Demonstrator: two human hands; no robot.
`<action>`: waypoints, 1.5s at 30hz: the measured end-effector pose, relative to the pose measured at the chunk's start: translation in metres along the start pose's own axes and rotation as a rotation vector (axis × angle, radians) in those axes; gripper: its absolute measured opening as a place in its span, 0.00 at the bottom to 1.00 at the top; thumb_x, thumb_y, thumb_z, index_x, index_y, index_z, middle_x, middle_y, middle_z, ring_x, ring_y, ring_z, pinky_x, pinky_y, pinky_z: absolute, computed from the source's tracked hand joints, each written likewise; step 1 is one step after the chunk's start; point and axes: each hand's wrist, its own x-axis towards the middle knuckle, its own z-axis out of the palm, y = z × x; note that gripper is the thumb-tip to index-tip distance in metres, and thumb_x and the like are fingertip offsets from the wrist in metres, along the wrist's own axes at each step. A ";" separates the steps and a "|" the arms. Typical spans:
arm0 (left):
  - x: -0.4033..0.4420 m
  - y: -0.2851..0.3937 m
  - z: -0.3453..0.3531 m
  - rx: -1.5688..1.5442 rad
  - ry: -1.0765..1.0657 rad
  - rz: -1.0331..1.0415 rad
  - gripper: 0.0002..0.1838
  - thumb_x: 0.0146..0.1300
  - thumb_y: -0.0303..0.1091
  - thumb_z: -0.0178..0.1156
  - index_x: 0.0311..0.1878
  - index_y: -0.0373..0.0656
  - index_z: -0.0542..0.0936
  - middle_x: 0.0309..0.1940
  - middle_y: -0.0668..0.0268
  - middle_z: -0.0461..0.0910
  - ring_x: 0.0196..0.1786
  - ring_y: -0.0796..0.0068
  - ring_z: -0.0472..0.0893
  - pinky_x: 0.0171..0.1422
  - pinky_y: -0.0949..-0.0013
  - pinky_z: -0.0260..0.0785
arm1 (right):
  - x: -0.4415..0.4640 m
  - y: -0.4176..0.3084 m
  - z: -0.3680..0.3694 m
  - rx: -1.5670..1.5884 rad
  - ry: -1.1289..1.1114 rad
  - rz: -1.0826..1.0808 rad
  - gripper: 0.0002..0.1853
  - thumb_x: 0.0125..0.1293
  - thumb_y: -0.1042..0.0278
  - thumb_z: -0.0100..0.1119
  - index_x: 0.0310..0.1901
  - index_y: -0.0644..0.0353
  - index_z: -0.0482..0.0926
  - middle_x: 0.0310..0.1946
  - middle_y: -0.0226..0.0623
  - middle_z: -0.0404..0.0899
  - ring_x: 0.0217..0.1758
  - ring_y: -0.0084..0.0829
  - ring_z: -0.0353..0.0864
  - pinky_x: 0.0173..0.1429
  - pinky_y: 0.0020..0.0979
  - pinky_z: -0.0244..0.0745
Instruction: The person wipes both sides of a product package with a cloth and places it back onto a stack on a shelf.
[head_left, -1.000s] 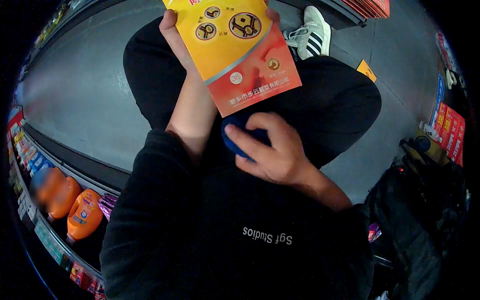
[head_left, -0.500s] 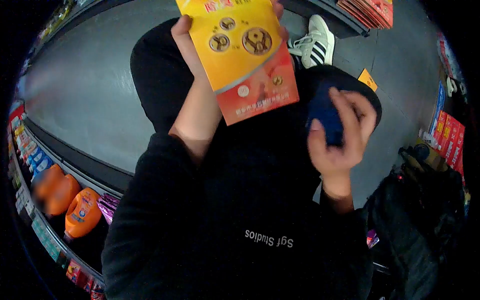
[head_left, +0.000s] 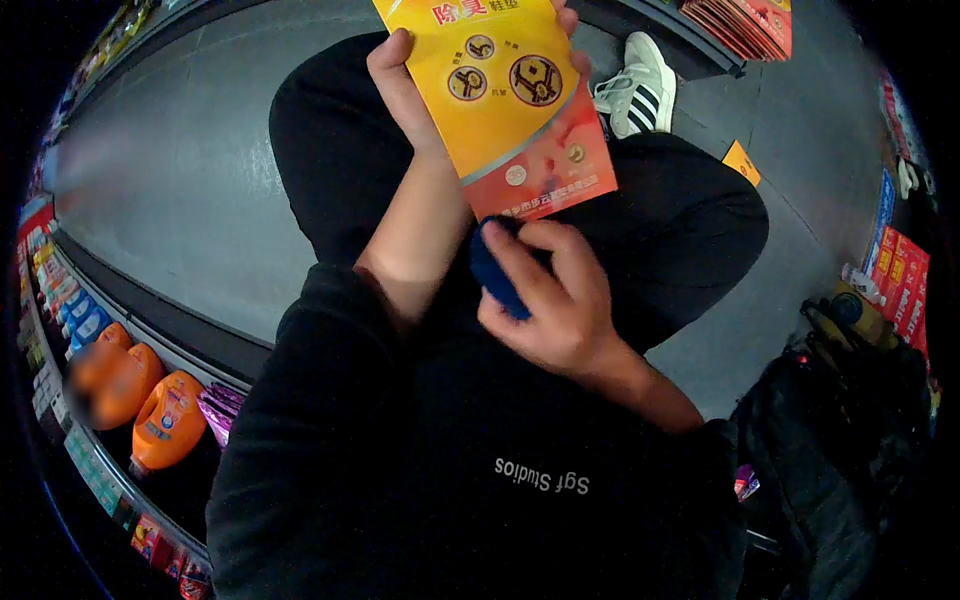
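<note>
My left hand [head_left: 405, 95] grips a yellow and red packet of insoles [head_left: 490, 130] from behind, thumb at its left edge and fingertips round its right edge. The packet is tilted, its printed front turned up to me and its top cut off by the frame. Just below it, my right hand [head_left: 568, 300] is closed on a dark blue cloth [head_left: 498, 268], bunched under the fingers. The cloth's upper end is at the packet's bottom edge; whether they touch I cannot tell.
My bent legs in black trousers [head_left: 335, 130] lie beneath the packet. A white sneaker [head_left: 640, 90] rests on the grey floor [head_left: 180, 180]. Orange detergent bottles [head_left: 168, 420] stand on the left shelf. More red packets [head_left: 740, 25] are stacked at top right, and a dark bag [head_left: 830, 430] is at right.
My right hand has swung left with the blue cloth, from over my right knee to the packet's lower edge. The packet has shifted slightly right and up in view.
</note>
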 end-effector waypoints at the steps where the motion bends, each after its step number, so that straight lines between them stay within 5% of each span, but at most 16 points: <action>1: 0.001 -0.001 0.000 0.064 0.025 0.003 0.47 0.51 0.60 0.52 0.66 0.34 0.54 0.60 0.47 0.61 0.60 0.51 0.65 0.63 0.52 0.58 | 0.001 -0.002 0.001 0.041 -0.054 -0.021 0.30 0.38 0.75 0.66 0.50 0.65 0.75 0.37 0.41 0.70 0.37 0.39 0.73 0.40 0.34 0.72; 3: 0.004 -0.002 -0.008 -0.259 -0.088 0.045 0.47 0.51 0.59 0.52 0.66 0.34 0.53 0.61 0.47 0.61 0.60 0.50 0.65 0.63 0.51 0.57 | -0.002 -0.004 0.003 0.141 -0.160 -0.070 0.29 0.39 0.73 0.66 0.50 0.64 0.76 0.36 0.40 0.70 0.36 0.38 0.73 0.39 0.34 0.72; 6: 0.010 0.001 -0.013 -0.232 -0.153 0.035 0.46 0.53 0.59 0.51 0.67 0.36 0.53 0.61 0.47 0.60 0.61 0.50 0.64 0.64 0.51 0.56 | -0.003 -0.005 -0.020 0.116 -0.148 -0.136 0.28 0.39 0.71 0.66 0.49 0.64 0.77 0.36 0.40 0.70 0.36 0.37 0.72 0.39 0.34 0.72; 10: 0.008 0.001 -0.012 -0.311 -0.178 0.066 0.45 0.53 0.58 0.52 0.67 0.37 0.53 0.61 0.46 0.60 0.61 0.51 0.64 0.63 0.51 0.57 | -0.003 0.000 -0.020 -0.148 0.233 0.047 0.29 0.38 0.75 0.65 0.49 0.64 0.77 0.38 0.41 0.70 0.38 0.37 0.72 0.42 0.32 0.72; 16: 0.006 -0.003 -0.011 -0.240 -0.003 0.101 0.45 0.53 0.57 0.53 0.66 0.36 0.53 0.61 0.46 0.60 0.61 0.51 0.64 0.62 0.52 0.58 | -0.003 -0.001 -0.001 -0.060 0.101 0.015 0.29 0.36 0.77 0.65 0.49 0.63 0.77 0.37 0.42 0.70 0.37 0.38 0.73 0.40 0.32 0.72; 18: 0.014 -0.001 -0.022 -0.230 -0.237 0.092 0.44 0.52 0.57 0.53 0.66 0.36 0.54 0.61 0.46 0.60 0.61 0.51 0.64 0.62 0.51 0.58 | -0.003 -0.001 -0.007 -0.102 0.136 0.008 0.29 0.35 0.77 0.65 0.48 0.63 0.78 0.37 0.42 0.70 0.37 0.38 0.73 0.40 0.32 0.73; 22: 0.012 -0.002 -0.017 -0.162 -0.194 0.121 0.44 0.52 0.56 0.54 0.65 0.36 0.54 0.60 0.46 0.60 0.60 0.51 0.65 0.62 0.51 0.58 | -0.005 0.007 -0.007 -0.144 0.198 0.080 0.29 0.37 0.77 0.65 0.48 0.62 0.78 0.37 0.42 0.70 0.37 0.38 0.72 0.41 0.32 0.72; 25: 0.012 -0.007 -0.018 -0.187 -0.144 0.107 0.44 0.52 0.57 0.54 0.65 0.35 0.55 0.59 0.47 0.61 0.60 0.51 0.65 0.61 0.50 0.58 | -0.004 -0.001 -0.002 0.020 -0.006 -0.022 0.28 0.36 0.75 0.66 0.47 0.60 0.79 0.36 0.40 0.70 0.36 0.36 0.73 0.38 0.31 0.72; 27: 0.018 -0.008 -0.025 -0.212 -0.346 0.064 0.44 0.52 0.57 0.53 0.66 0.37 0.54 0.60 0.47 0.60 0.60 0.51 0.64 0.62 0.51 0.58 | -0.004 0.001 0.001 0.156 -0.132 -0.096 0.28 0.37 0.74 0.66 0.48 0.61 0.79 0.35 0.39 0.70 0.34 0.35 0.74 0.37 0.32 0.73; 31: 0.017 -0.003 -0.029 -0.191 -0.377 0.087 0.44 0.53 0.57 0.52 0.66 0.38 0.54 0.61 0.46 0.59 0.61 0.51 0.64 0.62 0.50 0.58 | -0.006 0.003 -0.015 0.199 -0.027 -0.069 0.26 0.39 0.72 0.63 0.47 0.61 0.79 0.37 0.42 0.72 0.36 0.38 0.75 0.41 0.33 0.73; 35: 0.004 0.002 -0.011 -0.208 -0.108 0.067 0.44 0.53 0.58 0.52 0.67 0.38 0.53 0.62 0.46 0.59 0.62 0.52 0.63 0.63 0.50 0.58 | -0.009 0.018 -0.044 0.336 0.047 0.029 0.24 0.51 0.65 0.56 0.50 0.68 0.73 0.43 0.50 0.75 0.42 0.42 0.78 0.46 0.37 0.75; 37: -0.001 0.009 -0.024 -0.296 -0.075 0.037 0.44 0.53 0.58 0.52 0.67 0.38 0.53 0.61 0.46 0.59 0.62 0.52 0.63 0.63 0.50 0.58 | -0.014 0.001 -0.046 0.923 0.245 0.584 0.27 0.55 0.59 0.50 0.53 0.71 0.68 0.44 0.52 0.76 0.43 0.43 0.79 0.47 0.38 0.75; 38: -0.006 0.021 -0.054 -0.219 -0.076 0.066 0.39 0.55 0.58 0.47 0.64 0.40 0.58 0.58 0.47 0.63 0.59 0.50 0.67 0.60 0.50 0.62 | -0.010 0.004 -0.050 1.001 0.244 0.607 0.32 0.57 0.52 0.45 0.58 0.66 0.59 0.47 0.62 0.71 0.41 0.51 0.77 0.46 0.42 0.75; 45: -0.009 0.009 -0.023 0.001 0.024 0.038 0.39 0.54 0.60 0.44 0.62 0.40 0.62 0.58 0.49 0.67 0.57 0.50 0.71 0.60 0.52 0.65 | 0.000 0.015 -0.059 1.292 0.439 0.700 0.32 0.56 0.51 0.43 0.59 0.63 0.60 0.47 0.58 0.70 0.40 0.48 0.77 0.40 0.39 0.76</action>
